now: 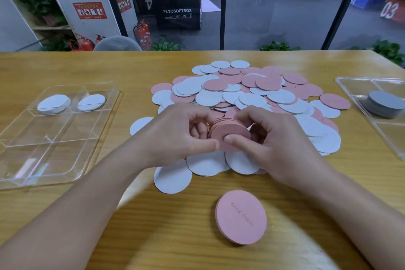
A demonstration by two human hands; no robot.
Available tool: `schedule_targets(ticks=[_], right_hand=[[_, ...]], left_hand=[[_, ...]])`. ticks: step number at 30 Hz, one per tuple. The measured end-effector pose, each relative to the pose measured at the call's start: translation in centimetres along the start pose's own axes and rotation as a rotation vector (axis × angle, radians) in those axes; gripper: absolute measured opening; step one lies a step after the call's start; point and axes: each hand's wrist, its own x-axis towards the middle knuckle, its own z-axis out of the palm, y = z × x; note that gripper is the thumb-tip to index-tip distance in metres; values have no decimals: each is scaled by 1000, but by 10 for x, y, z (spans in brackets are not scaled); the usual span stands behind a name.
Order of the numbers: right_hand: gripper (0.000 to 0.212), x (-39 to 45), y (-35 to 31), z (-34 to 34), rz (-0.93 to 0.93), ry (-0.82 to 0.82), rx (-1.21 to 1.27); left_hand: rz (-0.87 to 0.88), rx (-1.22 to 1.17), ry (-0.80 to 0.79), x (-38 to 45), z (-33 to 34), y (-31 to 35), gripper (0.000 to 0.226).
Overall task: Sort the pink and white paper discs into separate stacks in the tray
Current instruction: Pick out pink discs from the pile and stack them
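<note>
A big mixed pile of pink and white paper discs (247, 92) covers the middle of the wooden table. Over its near edge, my left hand (175, 136) and my right hand (271, 140) together grip a stack of pink discs (230, 133), fingers curled round its sides and thumbs on top. Another stack of pink discs (241, 217), with handwriting on the top one, lies near the table's front edge. A clear divided tray (52, 160) stands at the left, with two stacks of white discs (53, 104) in its far compartments.
A second clear tray (359, 85) at the right edge holds a stack of grey discs (384, 104). Bare wooden table (87, 66) surrounds the pile. Beyond the table are glass panels, plants and fire extinguishers.
</note>
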Motion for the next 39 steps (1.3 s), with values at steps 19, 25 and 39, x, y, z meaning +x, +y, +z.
schedule_targets(ticks=[19,25,39], right_hand=[[13,-28,-44,-24,88,85,331],[12,-79,-54,-27,346,-70,508],[13,-102,-48,-5,322,-115,206]], left_hand=[[-100,-239,-19,-44,5,38,14],[-200,-232,21,-102,41,38,30],[-345,-383,150,-117,81,46,14]])
